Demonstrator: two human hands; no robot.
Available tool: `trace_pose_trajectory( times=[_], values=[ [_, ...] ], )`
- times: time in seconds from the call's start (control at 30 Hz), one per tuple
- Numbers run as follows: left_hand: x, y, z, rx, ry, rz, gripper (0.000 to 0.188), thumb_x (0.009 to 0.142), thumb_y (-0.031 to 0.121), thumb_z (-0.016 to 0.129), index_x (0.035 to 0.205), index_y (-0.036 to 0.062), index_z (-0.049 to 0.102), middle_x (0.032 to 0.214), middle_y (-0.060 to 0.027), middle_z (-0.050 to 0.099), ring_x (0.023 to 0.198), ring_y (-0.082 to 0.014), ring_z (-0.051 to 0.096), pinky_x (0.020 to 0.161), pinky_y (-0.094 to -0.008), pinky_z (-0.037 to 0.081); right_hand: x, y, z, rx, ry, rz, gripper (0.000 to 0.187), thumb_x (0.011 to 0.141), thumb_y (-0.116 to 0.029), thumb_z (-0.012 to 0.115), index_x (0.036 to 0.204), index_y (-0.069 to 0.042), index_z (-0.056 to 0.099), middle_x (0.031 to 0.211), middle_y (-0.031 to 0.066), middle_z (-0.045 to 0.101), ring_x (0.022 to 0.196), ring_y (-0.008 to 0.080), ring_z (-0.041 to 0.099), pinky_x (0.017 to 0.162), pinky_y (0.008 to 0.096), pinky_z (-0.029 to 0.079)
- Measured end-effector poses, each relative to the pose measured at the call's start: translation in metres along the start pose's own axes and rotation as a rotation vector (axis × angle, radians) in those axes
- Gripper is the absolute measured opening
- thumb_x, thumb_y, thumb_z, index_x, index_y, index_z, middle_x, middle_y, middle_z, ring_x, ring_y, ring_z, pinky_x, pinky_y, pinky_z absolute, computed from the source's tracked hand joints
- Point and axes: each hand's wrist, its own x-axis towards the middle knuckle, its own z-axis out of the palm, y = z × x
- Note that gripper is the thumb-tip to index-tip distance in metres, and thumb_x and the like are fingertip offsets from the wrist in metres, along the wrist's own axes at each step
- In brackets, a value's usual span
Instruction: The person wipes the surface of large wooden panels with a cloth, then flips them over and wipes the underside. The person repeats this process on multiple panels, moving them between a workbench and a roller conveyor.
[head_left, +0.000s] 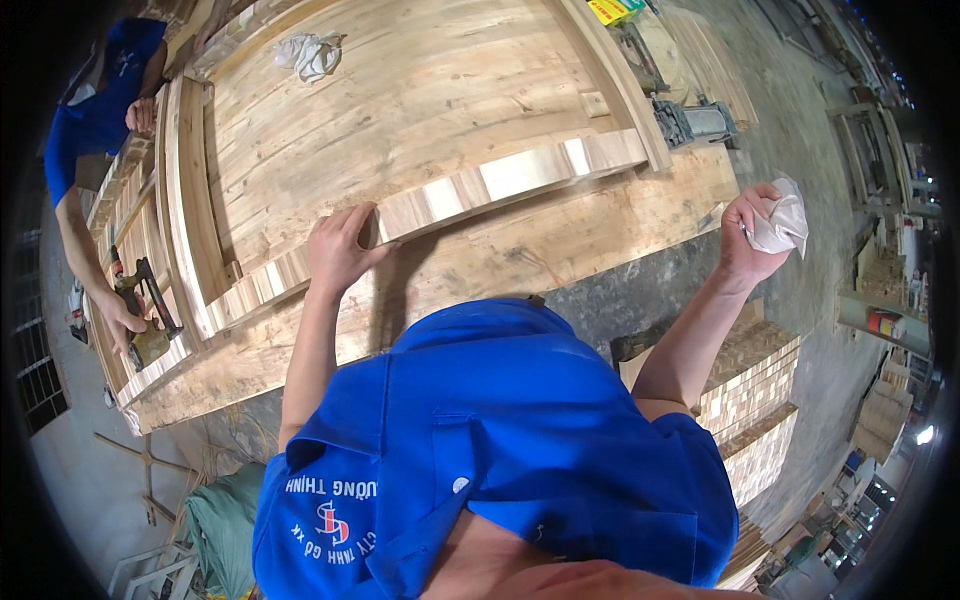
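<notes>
My left hand [345,248] lies over the near rail [490,182] of a large pale wooden frame. Its fingers reach across the rail's top and the thumb lies along the near side, so it grips the rail. Out to the right, clear of the frame, my right hand [748,235] is closed around a crumpled white cloth [785,222]. Inside the frame is a flat wooden panel [400,90], with another crumpled white cloth [312,56] on it towards the far left.
At the left, a co-worker in blue [100,110] has a hand on a nail gun [150,310] by the frame's corner. A wooden workbench [560,245] bears the frame. A metal tool [695,122] lies past its right end. Stacked wood blocks [750,410] stand beside me.
</notes>
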Motion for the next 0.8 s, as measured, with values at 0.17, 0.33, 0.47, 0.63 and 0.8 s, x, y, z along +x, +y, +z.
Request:
trace_pose_trajectory(
  times=[0.17, 0.33, 0.47, 0.63, 0.8],
  values=[
    [0.004, 0.005, -0.004, 0.002, -0.102, -0.031, 0.062, 0.063, 0.042, 0.079, 0.114, 0.0111, 0.061, 0.102, -0.0070, 0.066, 0.097, -0.0253, 0.061, 0.090, -0.0392, 0.041, -0.013, -0.003, -0.016, 0.046, -0.046, 0.071, 0.038, 0.082, -0.035, 0.059, 0.108, -0.008, 0.051, 0.092, 0.0073, 0.052, 0.066, 0.0139, 0.042, 0.059, 0.0290, 0.030],
    [-0.005, 0.006, -0.007, 0.093, -0.128, -0.030, 0.073, 0.067, 0.040, 0.077, 0.130, 0.0151, 0.048, 0.132, -0.0070, 0.050, 0.122, -0.0259, 0.045, 0.107, -0.0484, 0.028, -0.013, 0.030, -0.017, -0.113, 0.096, 0.068, 0.039, 0.076, -0.033, 0.064, 0.103, -0.006, 0.053, 0.094, 0.0075, 0.052, 0.074, 0.0177, 0.045, 0.081, 0.0408, 0.031],
    [-0.049, 0.013, -0.011, 0.011, 0.197, 0.029, 0.069, 0.069, 0.027, 0.078, 0.130, 0.0158, 0.049, 0.132, -0.0108, 0.047, 0.122, -0.0347, 0.042, 0.100, -0.0486, 0.037, -0.015, 0.071, -0.013, -0.114, 0.060, 0.139, 0.052, 0.079, -0.035, 0.061, 0.118, -0.002, 0.054, 0.117, 0.0141, 0.053, 0.111, 0.0325, 0.047, 0.101, 0.0538, 0.031],
    [-0.159, -0.004, -0.030, -0.172, 0.278, 0.029, 0.035, 0.076, 0.020, 0.071, 0.109, 0.0129, 0.061, 0.104, -0.0087, 0.061, 0.096, -0.0286, 0.059, 0.083, -0.0405, 0.048, -0.016, 0.157, 0.006, -0.116, -0.003, 0.375, 0.050, 0.083, -0.030, 0.059, 0.122, 0.000, 0.052, 0.124, 0.0189, 0.052, 0.122, 0.0368, 0.045, 0.092, 0.0523, 0.044],
    [-0.313, -0.030, -0.032, -0.259, 0.096, -0.218, 0.018, 0.081, 0.021, 0.065, 0.095, 0.0105, 0.065, 0.085, -0.0121, 0.064, 0.079, -0.0303, 0.063, 0.070, -0.0418, 0.050, -0.047, 0.297, 0.010, -0.021, -0.095, 0.699, 0.052, 0.082, -0.029, 0.061, 0.126, -0.003, 0.051, 0.126, 0.0153, 0.054, 0.124, 0.0308, 0.045, 0.089, 0.0479, 0.047]
  ],
)
